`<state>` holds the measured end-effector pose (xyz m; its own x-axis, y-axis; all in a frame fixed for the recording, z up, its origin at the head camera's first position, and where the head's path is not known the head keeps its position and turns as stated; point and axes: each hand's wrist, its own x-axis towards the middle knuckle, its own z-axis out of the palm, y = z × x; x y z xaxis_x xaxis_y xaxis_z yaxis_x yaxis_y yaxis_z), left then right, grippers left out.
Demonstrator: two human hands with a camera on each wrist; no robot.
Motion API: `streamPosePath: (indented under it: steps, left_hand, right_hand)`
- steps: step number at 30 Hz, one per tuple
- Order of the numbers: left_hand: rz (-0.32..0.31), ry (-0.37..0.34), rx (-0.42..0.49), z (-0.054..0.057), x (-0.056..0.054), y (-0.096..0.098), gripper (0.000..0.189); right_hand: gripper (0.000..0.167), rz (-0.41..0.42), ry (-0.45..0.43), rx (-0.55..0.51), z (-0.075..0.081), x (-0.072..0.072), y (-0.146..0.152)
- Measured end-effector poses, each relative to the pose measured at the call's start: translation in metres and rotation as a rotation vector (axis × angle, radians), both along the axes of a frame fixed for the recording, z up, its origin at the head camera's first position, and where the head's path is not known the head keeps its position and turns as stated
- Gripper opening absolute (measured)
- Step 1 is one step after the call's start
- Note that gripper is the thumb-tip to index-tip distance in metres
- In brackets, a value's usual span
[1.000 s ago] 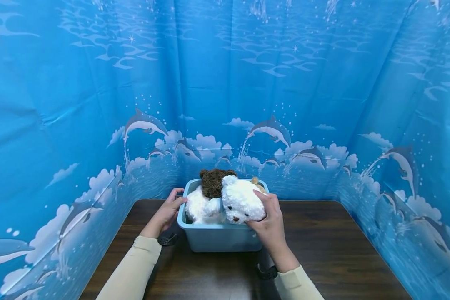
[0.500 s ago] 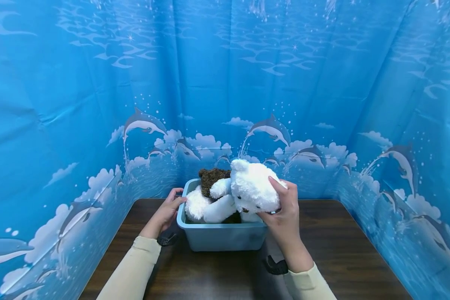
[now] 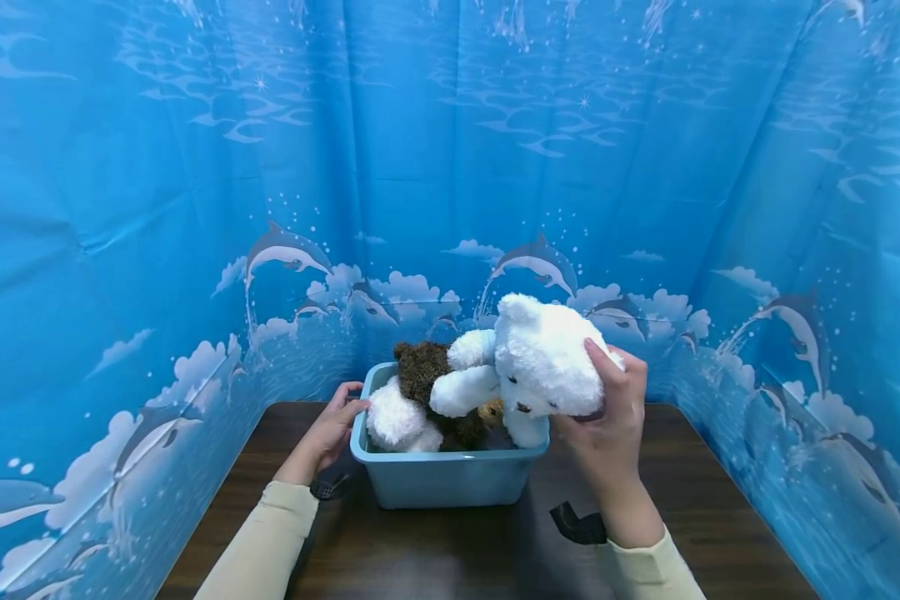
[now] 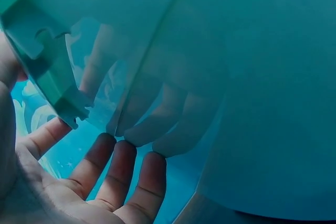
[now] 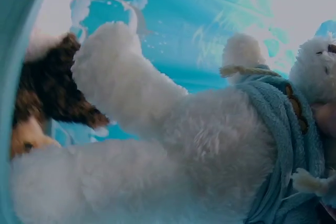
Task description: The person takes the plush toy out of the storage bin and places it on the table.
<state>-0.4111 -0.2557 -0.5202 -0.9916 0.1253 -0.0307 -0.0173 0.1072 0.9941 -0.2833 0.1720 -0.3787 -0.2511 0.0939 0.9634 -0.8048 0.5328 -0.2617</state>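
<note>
Two hands (image 3: 615,412) on white bear (image 3: 549,358) and tub (image 3: 446,483)

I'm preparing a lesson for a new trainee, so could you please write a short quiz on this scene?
1. Which holds the white teddy bear: A) the left hand, B) the right hand, or C) both hands?
2. True or false: the left hand touches the bin.
3. Fill in the colour: the cloth around the white teddy bear's body is ____.

Key: 1. B; 2. True; 3. blue.
</note>
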Motion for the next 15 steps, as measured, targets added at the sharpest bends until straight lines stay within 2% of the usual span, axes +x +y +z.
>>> streamPosePath:
  steps: [9, 12, 15]
  left_hand:
    - [-0.003, 0.006, 0.002, -0.002, 0.002, -0.002, 0.063]
    - [0.001, 0.009, -0.002, -0.002, 0.001, -0.002, 0.063]
    - [0.009, 0.012, 0.005, -0.002, -0.002, -0.001, 0.062]
  right_hand:
    - [0.078, -0.152, 0.074, -0.053, 0.032, -0.003, 0.045]
    - [0.075, -0.209, 0.084, -0.082, 0.044, -0.01, 0.062]
    - [0.071, -0.239, 0.072, -0.101, 0.051, -0.023, 0.079]
